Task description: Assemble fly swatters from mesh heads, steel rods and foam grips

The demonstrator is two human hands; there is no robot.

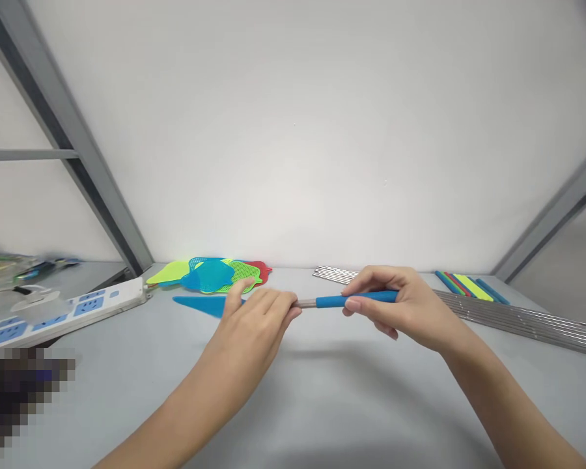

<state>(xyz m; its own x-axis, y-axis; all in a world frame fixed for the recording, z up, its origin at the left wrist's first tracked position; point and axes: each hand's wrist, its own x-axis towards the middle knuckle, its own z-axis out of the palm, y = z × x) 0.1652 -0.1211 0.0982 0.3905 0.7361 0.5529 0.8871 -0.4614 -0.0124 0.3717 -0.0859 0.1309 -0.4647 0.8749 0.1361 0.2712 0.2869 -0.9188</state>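
L hand (249, 332) curls its fingers round bare end of steel rod (305, 303); R hand (400, 309) pinches rod's blue grip (342, 301) between thumb & fingers, over grey table (127, 404). Beyond: blue wedge (198, 305), colored swatters (208, 277), power strip (73, 312) far L, more rods (517, 319) & grips (469, 288) R, white wall (293, 130).

Head-worn view — down at hands (254, 326) (405, 312)
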